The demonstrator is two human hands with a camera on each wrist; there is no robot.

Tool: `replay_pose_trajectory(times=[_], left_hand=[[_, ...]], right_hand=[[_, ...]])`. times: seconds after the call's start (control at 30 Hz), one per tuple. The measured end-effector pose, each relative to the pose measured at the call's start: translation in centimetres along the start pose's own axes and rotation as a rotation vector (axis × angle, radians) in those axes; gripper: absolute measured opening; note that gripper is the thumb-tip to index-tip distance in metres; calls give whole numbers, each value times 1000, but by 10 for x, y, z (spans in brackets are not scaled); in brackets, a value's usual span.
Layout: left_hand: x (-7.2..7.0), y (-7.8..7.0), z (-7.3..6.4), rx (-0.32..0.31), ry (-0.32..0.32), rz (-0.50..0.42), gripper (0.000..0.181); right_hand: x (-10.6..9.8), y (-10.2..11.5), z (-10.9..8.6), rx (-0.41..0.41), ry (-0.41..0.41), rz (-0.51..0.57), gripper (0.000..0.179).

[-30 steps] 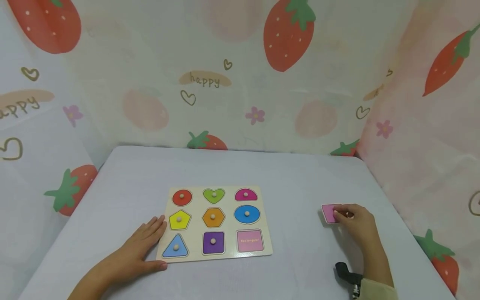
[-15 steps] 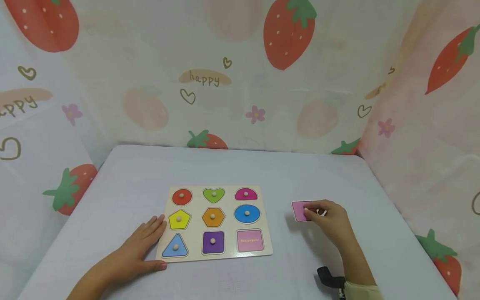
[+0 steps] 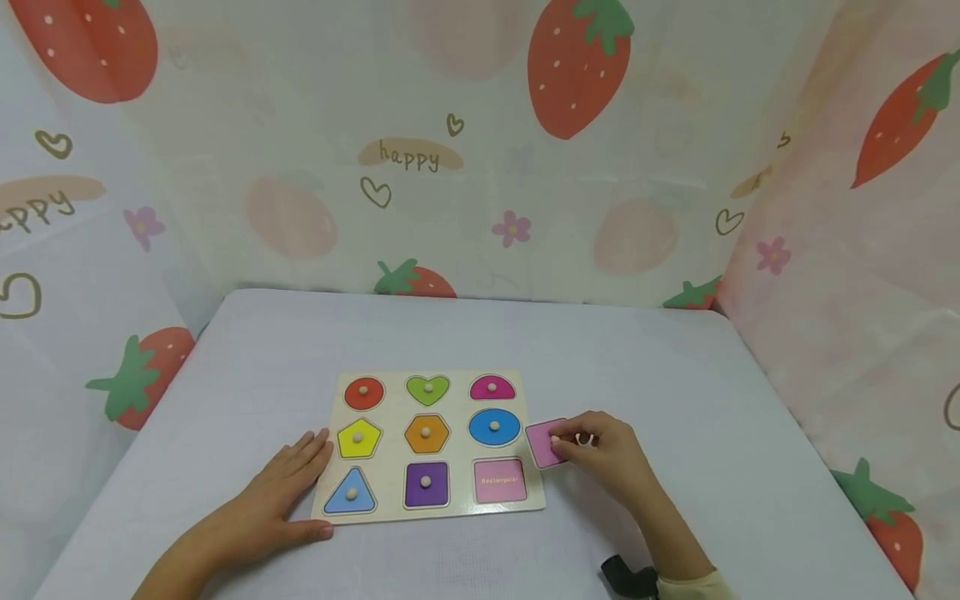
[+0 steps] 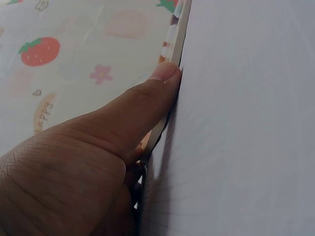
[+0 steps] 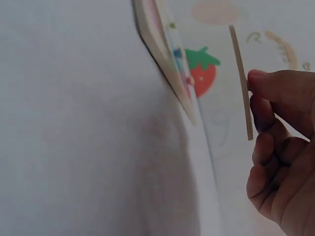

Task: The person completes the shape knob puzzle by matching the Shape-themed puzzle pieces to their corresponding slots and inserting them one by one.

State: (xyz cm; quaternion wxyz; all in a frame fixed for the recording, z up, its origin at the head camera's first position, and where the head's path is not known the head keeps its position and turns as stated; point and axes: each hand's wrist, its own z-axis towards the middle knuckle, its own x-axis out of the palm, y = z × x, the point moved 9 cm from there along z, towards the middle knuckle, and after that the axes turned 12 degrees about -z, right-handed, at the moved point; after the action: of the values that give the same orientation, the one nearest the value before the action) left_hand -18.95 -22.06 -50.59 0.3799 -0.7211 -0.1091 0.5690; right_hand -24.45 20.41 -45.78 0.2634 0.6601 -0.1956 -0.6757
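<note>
My right hand (image 3: 607,454) pinches a pink rectangular puzzle piece (image 3: 543,443) between thumb and fingers. In the right wrist view the piece (image 5: 241,83) shows edge-on, raised off the table, with the fingertips behind it. It overlaps the right edge of the wooden shape puzzle board (image 3: 461,510) in the head view. At the board's lower right lies a pink recess (image 3: 500,481) printed with "Rectangular". My left hand (image 3: 262,504) rests with straight fingers along the board's left side, its thumb at the lower left corner; the left wrist view shows the thumb (image 4: 133,110) against the board's edge.
Knobbed pieces fill the other places on the board, among them a purple square (image 3: 427,486) and a blue oval (image 3: 494,427). A white cloth covers the table (image 3: 420,333). Strawberry-print curtains (image 3: 570,183) stand behind and at both sides.
My right hand has carried the pink rectangular piece leftward from the table's right side to the board's right edge, and the piece has tilted slightly. The left hand and board have stayed still.
</note>
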Motion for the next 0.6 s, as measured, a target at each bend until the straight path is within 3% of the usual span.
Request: replay_pose_trajectory(times=[0.3, 0.6], left_hand=[[-1, 0, 0, -7, -1, -4, 114], [0, 0, 1, -10, 1, -11, 114]], right_hand=[[26, 17, -3, -54, 60, 47, 13], [35, 25, -4, -67, 114, 50, 11]])
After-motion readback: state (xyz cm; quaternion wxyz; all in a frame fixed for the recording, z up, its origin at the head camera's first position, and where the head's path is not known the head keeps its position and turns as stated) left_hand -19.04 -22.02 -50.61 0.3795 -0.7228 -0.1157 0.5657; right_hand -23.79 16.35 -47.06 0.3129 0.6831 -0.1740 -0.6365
